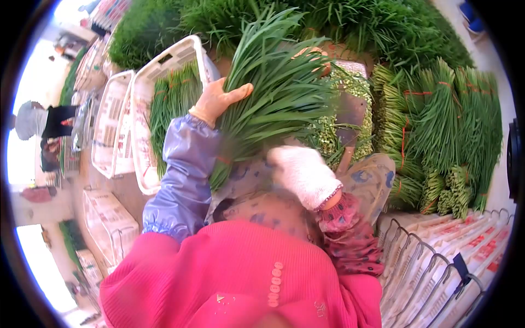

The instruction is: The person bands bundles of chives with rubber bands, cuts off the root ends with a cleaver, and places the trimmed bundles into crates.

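A thick bunch of long, flat green leaves, looking like garlic chives [273, 93], fans out in front of my lap. My left hand [217, 101], in a pale orange glove, grips its left side, thumb across the leaves. My right hand [306, 174], in a white fabric glove, hovers over my lap near the bunch's lower end; motion blur smears its fingers. Just beyond it, a cleaver [350, 117] lies on a surface strewn with chopped stem ends [358, 87], handle toward me. My right hand is apart from that handle.
At left, a white plastic crate [141, 126] holds bundled greens [178, 90]. Tied bundles [437, 126] are stacked at right, and loose greens [372, 27] heap at the back. White crates with wire handles [437, 257] stand close on my right. Another person [41, 120] is far left.
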Tool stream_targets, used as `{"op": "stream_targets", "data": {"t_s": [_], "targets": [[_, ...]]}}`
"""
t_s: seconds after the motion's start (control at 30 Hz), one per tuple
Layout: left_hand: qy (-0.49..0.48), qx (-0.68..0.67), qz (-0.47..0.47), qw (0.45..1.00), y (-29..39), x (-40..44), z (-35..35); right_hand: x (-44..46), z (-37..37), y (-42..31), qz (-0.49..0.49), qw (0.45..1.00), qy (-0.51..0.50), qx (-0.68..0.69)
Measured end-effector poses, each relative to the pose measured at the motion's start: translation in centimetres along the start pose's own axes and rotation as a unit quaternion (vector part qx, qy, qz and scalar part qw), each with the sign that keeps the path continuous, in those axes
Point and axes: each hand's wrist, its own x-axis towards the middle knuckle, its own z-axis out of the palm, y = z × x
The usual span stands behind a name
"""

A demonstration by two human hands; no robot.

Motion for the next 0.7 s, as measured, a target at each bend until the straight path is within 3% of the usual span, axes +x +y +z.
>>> {"op": "stream_targets", "data": {"t_s": [0.03,0.1,0.17,0.23,0.3,0.43,0.5,0.53,0.57,0.6,0.63,0.7], "targets": [[-0.01,0.006,0.001,1.0,0.3,-0.4,0.3,0.4,-0.5,-1.0,-0.114,0.99,0.058,0.065],[-0.005,-0.014,-0.019,1.0,0.8,-0.7,0.4,2.5,-1.1,-3.4,-0.191,0.959,0.203,-0.05],[-0.017,0.006,0.022,1.0,0.4,-0.8,-0.3,5.8,0.3,-2.5,-0.094,0.916,0.348,-0.174],[0.045,-0.036,0.009,0.998,1.4,-2.0,-0.1,6.9,0.0,-0.5,-0.008,0.965,0.233,-0.121],[0.064,-0.041,-0.018,0.997,2.7,-2.5,-0.9,7.6,-2.2,-1.6,0.116,0.987,-0.003,-0.109],[0.066,0.008,-0.009,0.998,6.2,-4.5,-1.0,6.4,-2.6,-1.1,0.021,0.987,0.075,-0.138],[-0.009,0.134,0.007,0.991,8.1,-6.1,-0.4,5.4,-2.3,-0.6,0.001,0.984,0.17,-0.046],[-0.051,0.222,0.001,0.974,9.3,-6.9,0.6,5.4,-2.0,0.0,0.029,0.991,0.127,-0.011],[-0.098,0.372,-0.033,0.923,10.0,-7.4,1.7,6.0,-2.3,0.4,0.078,0.995,-0.044,-0.048],[-0.128,0.46,0.03,0.878,8.9,-8.2,3.3,6.4,4.5,3.6,0.025,0.985,0.143,-0.089],[-0.158,0.542,0.093,0.82,7.7,-8.9,4.8,6.8,11.1,6.7,-0.013,0.935,0.328,-0.137],[-0.322,0.579,0.015,0.749,6.6,-9.6,6.1,4.7,5.6,3.7,0.009,0.982,0.173,-0.076]]}}
